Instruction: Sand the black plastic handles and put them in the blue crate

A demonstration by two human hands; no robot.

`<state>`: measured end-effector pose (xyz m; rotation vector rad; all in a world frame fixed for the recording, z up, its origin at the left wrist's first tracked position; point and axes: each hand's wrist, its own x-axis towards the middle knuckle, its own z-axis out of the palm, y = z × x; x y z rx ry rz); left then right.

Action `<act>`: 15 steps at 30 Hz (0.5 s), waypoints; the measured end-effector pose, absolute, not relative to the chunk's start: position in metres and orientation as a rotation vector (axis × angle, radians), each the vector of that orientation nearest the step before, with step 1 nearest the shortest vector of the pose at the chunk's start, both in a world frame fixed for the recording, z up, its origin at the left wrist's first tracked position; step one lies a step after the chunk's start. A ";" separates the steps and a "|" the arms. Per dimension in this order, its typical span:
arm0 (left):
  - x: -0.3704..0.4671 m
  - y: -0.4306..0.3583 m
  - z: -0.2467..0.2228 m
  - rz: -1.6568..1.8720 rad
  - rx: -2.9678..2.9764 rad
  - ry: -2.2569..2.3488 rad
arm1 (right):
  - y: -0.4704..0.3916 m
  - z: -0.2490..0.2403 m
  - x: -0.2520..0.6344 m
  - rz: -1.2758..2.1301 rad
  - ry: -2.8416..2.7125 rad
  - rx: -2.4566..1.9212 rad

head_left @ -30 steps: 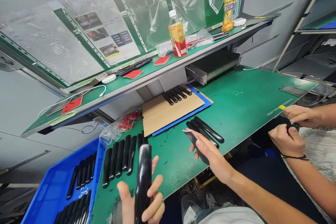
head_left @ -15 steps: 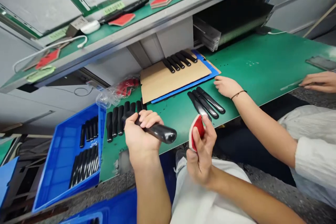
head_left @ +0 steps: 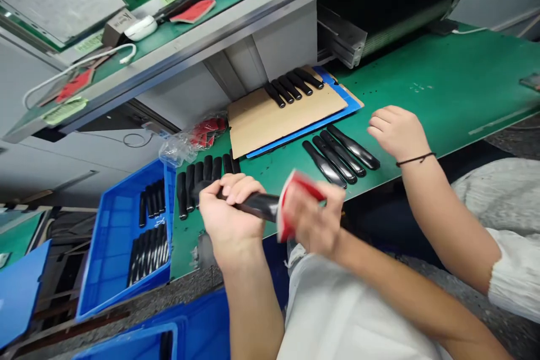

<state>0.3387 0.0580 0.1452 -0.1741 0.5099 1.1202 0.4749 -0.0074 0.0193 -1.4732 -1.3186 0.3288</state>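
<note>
My left hand [head_left: 234, 208] is wrapped round a glossy black handle [head_left: 264, 206], which points to the right. Against the handle's far end, my right hand [head_left: 316, 216] presses a red pad with a pale backing [head_left: 289, 205]; its fingers are blurred by motion. Black handles [head_left: 207, 167] stand in a row on the green table just behind my left hand. Several glossy black handles [head_left: 337, 154] lie side by side beyond my right hand.
Another person's hand [head_left: 399, 132] is over the table at the right. Several black pieces lie on a cardboard sheet [head_left: 282, 124]. A blue crate [head_left: 95, 270] with black handles stands at the left. A metal-edged shelf [head_left: 236, 31] crosses above.
My right hand has moved left with the red pad, onto the handle's end. The co-worker's hand has moved right, and another glossy handle now lies in the group near it.
</note>
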 end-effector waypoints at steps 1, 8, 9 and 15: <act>0.337 0.059 0.145 1.127 -0.177 0.499 | -0.008 0.018 0.477 0.278 -1.254 -1.520; 0.340 0.063 0.148 1.100 -0.179 0.532 | -0.037 0.042 0.474 0.138 -1.238 -1.181; 0.341 0.063 0.148 1.095 -0.161 0.531 | -0.042 0.046 0.472 0.192 -1.234 -1.141; 0.340 0.063 0.143 1.065 -0.101 0.469 | -0.051 0.053 0.466 0.221 -1.220 -1.032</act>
